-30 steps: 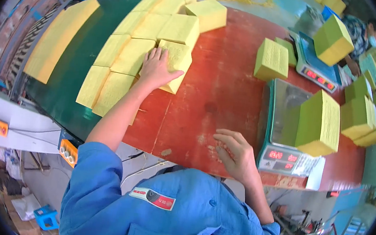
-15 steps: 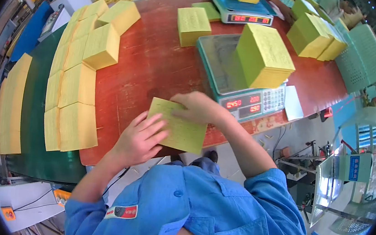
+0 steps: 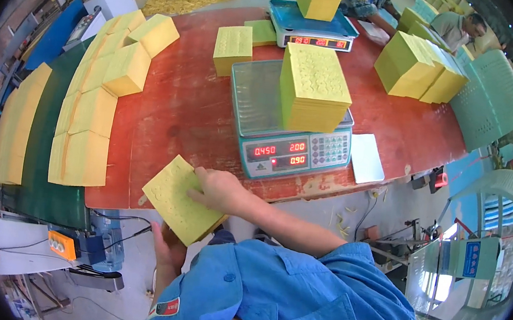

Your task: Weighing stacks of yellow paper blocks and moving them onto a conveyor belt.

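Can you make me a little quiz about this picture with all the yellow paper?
1. True or false: the near scale has a yellow stack on it.
2. Which hand lies on top of the yellow bundle at the table edge? A. left hand B. right hand
3. What colour is the table?

Key:
1. True.
2. B: the right hand is on top; the left hand is beneath.
3. Red.

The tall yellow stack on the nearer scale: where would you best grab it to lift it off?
Probably from above, hands clamping the two long side faces of the yellow stack low down. It is loose sheets standing upright on the scale's pan, so a grip near the top would lift only some.
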Motion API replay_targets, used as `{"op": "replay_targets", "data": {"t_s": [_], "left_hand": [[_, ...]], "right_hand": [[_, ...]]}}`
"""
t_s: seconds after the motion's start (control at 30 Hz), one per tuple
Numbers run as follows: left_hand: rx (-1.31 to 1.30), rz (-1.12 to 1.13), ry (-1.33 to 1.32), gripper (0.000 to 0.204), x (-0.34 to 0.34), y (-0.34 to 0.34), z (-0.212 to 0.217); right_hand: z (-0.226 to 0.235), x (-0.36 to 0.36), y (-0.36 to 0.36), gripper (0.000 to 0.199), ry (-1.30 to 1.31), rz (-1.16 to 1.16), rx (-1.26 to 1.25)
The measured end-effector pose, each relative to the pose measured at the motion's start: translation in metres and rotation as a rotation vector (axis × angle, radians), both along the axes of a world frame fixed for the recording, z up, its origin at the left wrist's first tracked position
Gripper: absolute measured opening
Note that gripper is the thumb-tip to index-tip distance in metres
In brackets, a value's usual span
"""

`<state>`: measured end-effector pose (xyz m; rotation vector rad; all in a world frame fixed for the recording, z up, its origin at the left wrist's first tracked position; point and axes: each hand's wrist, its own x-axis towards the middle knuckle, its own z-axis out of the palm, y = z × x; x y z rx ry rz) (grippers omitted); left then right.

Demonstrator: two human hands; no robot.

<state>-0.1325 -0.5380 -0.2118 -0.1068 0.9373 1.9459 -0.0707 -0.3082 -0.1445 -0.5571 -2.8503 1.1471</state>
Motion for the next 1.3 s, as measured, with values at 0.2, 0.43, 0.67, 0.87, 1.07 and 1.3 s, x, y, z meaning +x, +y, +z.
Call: {"op": "replay_targets", "data": {"t_s": [0.2, 0.43, 0.67, 0.87, 1.07, 1.3], "left_hand": [[-0.045, 0.066, 0.263, 0.068, 0.044, 0.0, 0.024], [-0.216, 0.064, 0.314, 0.063, 0.05, 0.002, 0.019], [-0.08, 0.03, 0.14, 0.062, 0.028, 0.0, 0.029], [-0.475, -0.175, 1.512, 0.055, -0.017, 0.008, 0.063], [0.168, -0.349, 0.755, 0.046, -0.035, 0.141, 0.161], [0.219, -0.627, 0.697, 0.063, -0.008, 0.335, 0.257]], "right_hand": [[-0.002, 0.033, -0.009, 0.05, 0.069, 0.049, -0.074], [-0.01, 0.041, -0.005, 0.051, 0.045, 0.057, -0.144], [-0.031, 0.061, 0.023, 0.051, 0.156, -0.034, -0.398], [-0.019, 0.073, 0.037, 0.064, 0.107, -0.062, -0.452], [0.083, 0.104, 0.092, 0.065, 0.784, -0.278, -0.763], [0.149, 0.143, 0.239, 0.042, 0.917, -0.53, -0.834]]}}
